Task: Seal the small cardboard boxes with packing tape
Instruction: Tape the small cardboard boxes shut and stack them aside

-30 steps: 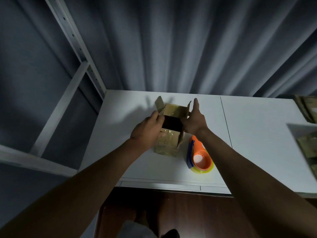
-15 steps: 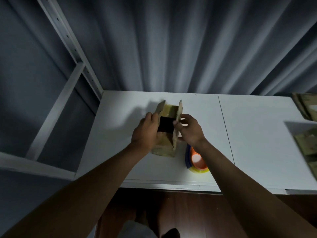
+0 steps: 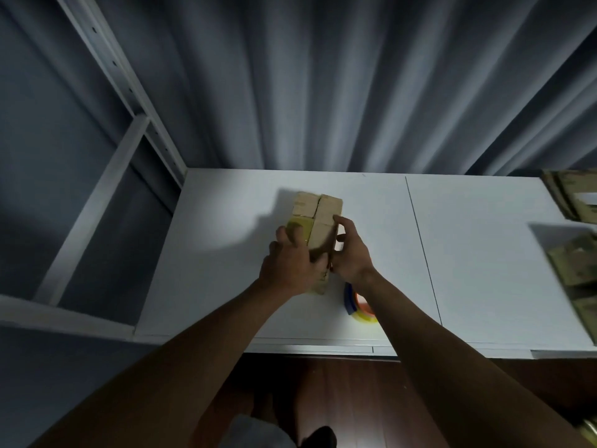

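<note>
Now both hands clamp the small cardboard box (image 3: 315, 221) mid-table: left hand (image 3: 292, 265) curls over its near corner, right hand (image 3: 350, 253) seemingly pinches its side. Keep the flaps flush; the tape dispenser (image 3: 360, 307) waits just beside the box.

— Where does the box (image 3: 318, 218) sit?
— On the table (image 3: 226, 253), near the middle of its left panel, with its flaps folded down on top. The left hand (image 3: 290, 270) grips its near left side, the right hand (image 3: 350, 253) its right side.
— And the tape dispenser (image 3: 360, 307)?
— On the table too, just right of the box and nearer the front edge, partly under the right forearm.
— What's behind?
— A curtain (image 3: 323, 92) hangs along the table's far edge. A shelf frame (image 3: 113, 108) stands to the left of the table.
— On the right?
— Flattened cartons (image 3: 571, 195) at the far right corner, and more cartons in a tray (image 3: 549, 234) nearer the front.
</note>
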